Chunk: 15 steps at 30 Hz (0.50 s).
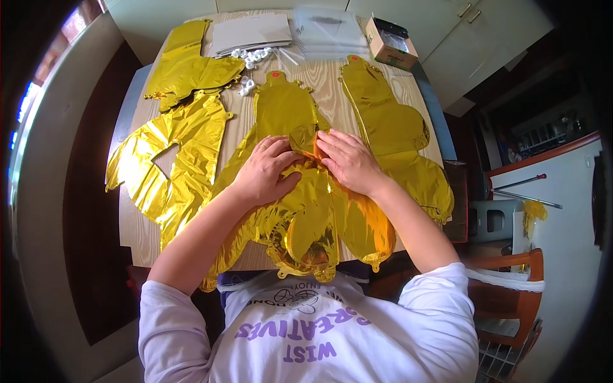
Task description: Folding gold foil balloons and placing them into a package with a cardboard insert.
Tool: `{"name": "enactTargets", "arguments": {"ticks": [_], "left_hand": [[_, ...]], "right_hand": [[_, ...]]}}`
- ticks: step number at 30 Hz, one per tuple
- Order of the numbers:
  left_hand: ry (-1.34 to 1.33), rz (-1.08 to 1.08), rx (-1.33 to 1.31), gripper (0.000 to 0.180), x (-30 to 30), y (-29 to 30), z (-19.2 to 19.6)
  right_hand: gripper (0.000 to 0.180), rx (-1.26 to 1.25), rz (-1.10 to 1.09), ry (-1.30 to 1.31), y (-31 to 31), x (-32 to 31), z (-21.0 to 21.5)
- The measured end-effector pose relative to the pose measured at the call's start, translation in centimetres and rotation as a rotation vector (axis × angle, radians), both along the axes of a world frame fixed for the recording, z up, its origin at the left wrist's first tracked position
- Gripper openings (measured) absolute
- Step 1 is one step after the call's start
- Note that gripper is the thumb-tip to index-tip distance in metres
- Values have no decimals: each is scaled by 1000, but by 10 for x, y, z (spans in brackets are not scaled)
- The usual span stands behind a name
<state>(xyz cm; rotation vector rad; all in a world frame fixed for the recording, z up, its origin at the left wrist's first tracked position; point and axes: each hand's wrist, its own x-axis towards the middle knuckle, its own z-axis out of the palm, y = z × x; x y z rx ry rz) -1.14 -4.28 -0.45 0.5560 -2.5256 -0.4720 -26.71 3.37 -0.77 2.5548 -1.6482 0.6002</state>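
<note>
A flat gold foil balloon lies mid-table, with a red mark on its top tab. Part of it is folded over, and its lower end reaches the near table edge. My left hand rests on the foil with fingers laid out and thumb apart. Beside it my right hand has its fingers closed on an orange-tinted fold; the underside of that grip is hidden. Another gold foil balloon lies to the right. At the left is a gold foil balloon with a cut-out, below another gold foil balloon.
Grey card sheets, white curled ribbon pieces and clear plastic bags lie at the far edge. An open cardboard box stands at the far right corner. A wooden chair is to my right.
</note>
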Motion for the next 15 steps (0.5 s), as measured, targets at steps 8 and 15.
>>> {"name": "enactTargets", "arguments": {"ticks": [8, 15], "left_hand": [[49, -22, 4, 38, 1, -3, -4], [64, 23, 334, 29, 3, -4, 28]], "right_hand": [[42, 24, 20, 11, -2, -1, 4], [44, 30, 1, -27, -3, -3, 1]]}}
